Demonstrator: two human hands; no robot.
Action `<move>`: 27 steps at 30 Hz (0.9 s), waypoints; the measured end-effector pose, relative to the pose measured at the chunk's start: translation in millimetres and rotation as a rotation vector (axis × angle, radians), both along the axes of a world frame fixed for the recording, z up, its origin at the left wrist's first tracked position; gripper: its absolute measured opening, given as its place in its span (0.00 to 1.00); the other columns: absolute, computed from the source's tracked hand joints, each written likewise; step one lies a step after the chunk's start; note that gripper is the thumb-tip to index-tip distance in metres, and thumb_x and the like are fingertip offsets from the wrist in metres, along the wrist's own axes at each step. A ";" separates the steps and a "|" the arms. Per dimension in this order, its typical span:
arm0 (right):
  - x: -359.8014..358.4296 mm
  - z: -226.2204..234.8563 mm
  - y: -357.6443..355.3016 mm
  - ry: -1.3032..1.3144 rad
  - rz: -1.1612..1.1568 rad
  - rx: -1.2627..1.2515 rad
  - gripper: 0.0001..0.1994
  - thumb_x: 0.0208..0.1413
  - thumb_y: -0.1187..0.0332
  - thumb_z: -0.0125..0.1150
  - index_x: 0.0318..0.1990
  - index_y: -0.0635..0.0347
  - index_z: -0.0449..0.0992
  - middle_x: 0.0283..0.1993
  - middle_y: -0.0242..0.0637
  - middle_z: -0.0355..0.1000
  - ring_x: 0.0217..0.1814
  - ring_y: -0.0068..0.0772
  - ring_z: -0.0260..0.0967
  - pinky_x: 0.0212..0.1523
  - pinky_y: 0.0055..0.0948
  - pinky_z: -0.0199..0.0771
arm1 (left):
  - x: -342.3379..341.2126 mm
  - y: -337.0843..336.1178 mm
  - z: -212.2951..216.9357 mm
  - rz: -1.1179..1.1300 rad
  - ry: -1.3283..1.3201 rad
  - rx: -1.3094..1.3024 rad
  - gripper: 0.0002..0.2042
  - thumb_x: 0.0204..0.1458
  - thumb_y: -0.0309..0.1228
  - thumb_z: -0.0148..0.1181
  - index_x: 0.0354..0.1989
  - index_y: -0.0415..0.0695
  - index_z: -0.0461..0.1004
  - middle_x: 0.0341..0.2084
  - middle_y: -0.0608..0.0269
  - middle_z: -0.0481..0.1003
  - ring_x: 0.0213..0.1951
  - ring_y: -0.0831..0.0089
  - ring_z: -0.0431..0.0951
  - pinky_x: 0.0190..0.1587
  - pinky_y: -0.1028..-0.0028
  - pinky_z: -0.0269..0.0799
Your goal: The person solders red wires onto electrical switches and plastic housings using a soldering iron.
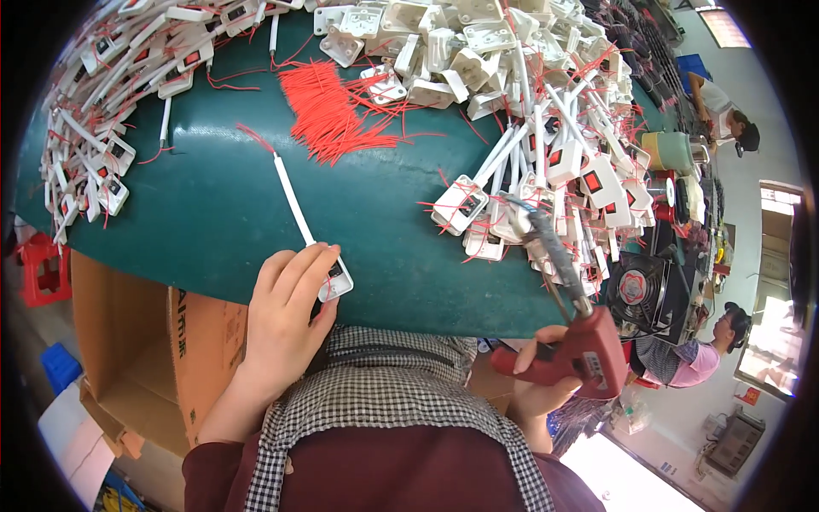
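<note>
At the near edge of the green table, my left hand (294,299) is closed around a small white plastic housing (339,280). A white cable (293,198) runs from it toward the far left and ends in thin red wires. In my right hand (546,375), past the table's near edge, is a red pistol-shaped soldering gun (589,354). Its long dark barrel points up and left, near the pile of wired housings (597,183). One housing (459,205) with a dark part inside and red wires lies left of the barrel's end.
A bundle of cut red wires (328,111) lies mid-table. White empty housing shells (444,51) are heaped behind it. More cabled housings (94,166) line the left edge. A cardboard box (128,358) stands below left, a black fan (640,286) at right. Co-workers (691,363) sit further right.
</note>
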State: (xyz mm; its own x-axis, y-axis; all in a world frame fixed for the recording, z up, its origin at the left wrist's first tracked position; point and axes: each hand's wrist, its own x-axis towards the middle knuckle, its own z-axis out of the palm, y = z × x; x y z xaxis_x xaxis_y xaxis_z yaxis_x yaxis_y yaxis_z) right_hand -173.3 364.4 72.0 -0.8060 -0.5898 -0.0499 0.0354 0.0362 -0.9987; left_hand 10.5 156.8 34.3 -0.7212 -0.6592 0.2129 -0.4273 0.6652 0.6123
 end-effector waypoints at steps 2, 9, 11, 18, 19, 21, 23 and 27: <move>-10.0 -3.8 3.6 0.186 -0.073 -0.178 0.41 0.50 0.38 0.49 0.58 0.66 0.51 0.39 0.47 0.66 0.18 0.24 0.61 0.14 0.16 0.61 | -0.2 0.1 1.5 -0.021 0.097 0.041 0.29 0.30 0.17 0.64 0.48 0.40 0.68 0.43 0.59 0.68 0.43 0.59 0.68 0.45 0.67 0.65; -38.0 5.0 32.0 0.338 -0.314 -0.312 0.37 0.52 0.40 0.47 0.55 0.66 0.53 0.42 0.43 0.66 0.18 0.21 0.60 0.13 0.14 0.56 | -73.9 -14.4 56.3 -0.227 0.486 -0.212 0.25 0.29 0.19 0.64 0.43 0.42 0.72 0.43 0.59 0.70 0.43 0.59 0.68 0.45 0.65 0.65; -40.7 9.7 36.9 0.350 -0.357 -0.330 0.36 0.53 0.40 0.45 0.53 0.67 0.55 0.42 0.42 0.66 0.18 0.20 0.59 0.14 0.14 0.56 | -129.4 -23.9 77.7 -0.393 0.578 -0.257 0.23 0.35 0.22 0.61 0.46 0.43 0.70 0.43 0.58 0.69 0.43 0.58 0.67 0.46 0.66 0.65; -37.8 10.1 66.2 0.411 -0.544 -0.316 0.33 0.54 0.41 0.43 0.50 0.67 0.58 0.43 0.42 0.65 0.19 0.19 0.57 0.19 0.14 0.56 | -231.0 -86.4 80.6 -0.488 0.389 -0.011 0.12 0.48 0.31 0.56 0.41 0.43 0.73 0.39 0.56 0.72 0.41 0.60 0.72 0.44 0.67 0.67; -38.5 8.7 68.9 0.404 -0.599 -0.295 0.34 0.55 0.41 0.41 0.53 0.68 0.56 0.42 0.43 0.65 0.18 0.20 0.58 0.17 0.14 0.55 | -229.8 -93.7 67.4 -0.481 0.262 -0.029 0.10 0.46 0.29 0.54 0.37 0.43 0.74 0.34 0.55 0.74 0.39 0.58 0.74 0.42 0.65 0.69; -40.7 3.0 70.9 0.396 -0.637 -0.279 0.34 0.57 0.42 0.38 0.55 0.69 0.54 0.41 0.43 0.64 0.16 0.22 0.58 0.16 0.13 0.55 | -221.5 -96.8 24.6 -0.485 0.073 -0.165 0.07 0.44 0.26 0.51 0.30 0.43 0.75 0.27 0.55 0.76 0.35 0.57 0.76 0.37 0.63 0.71; -50.0 -8.6 80.9 0.341 -0.549 -0.315 0.34 0.56 0.42 0.39 0.55 0.69 0.55 0.42 0.44 0.65 0.16 0.22 0.58 0.16 0.14 0.55 | -214.0 -86.2 6.1 -0.474 -0.132 -0.343 0.07 0.44 0.25 0.49 0.27 0.43 0.75 0.25 0.55 0.76 0.32 0.58 0.77 0.34 0.63 0.72; -42.1 2.9 61.2 0.296 -0.413 -0.387 0.32 0.54 0.42 0.44 0.53 0.64 0.57 0.44 0.41 0.65 0.21 0.20 0.59 0.21 0.17 0.61 | -220.2 -83.6 -6.8 -0.454 -0.255 -0.450 0.06 0.42 0.25 0.50 0.25 0.44 0.74 0.24 0.55 0.76 0.31 0.60 0.78 0.31 0.63 0.73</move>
State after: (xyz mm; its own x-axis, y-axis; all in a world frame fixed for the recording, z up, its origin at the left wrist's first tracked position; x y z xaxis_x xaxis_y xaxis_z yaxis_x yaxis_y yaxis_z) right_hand -215.4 425.6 74.8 -0.9180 -0.1580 0.3637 -0.3098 -0.2870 -0.9065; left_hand -209.7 73.2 27.5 -0.9690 -0.1672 0.1818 -0.1404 0.9784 0.1514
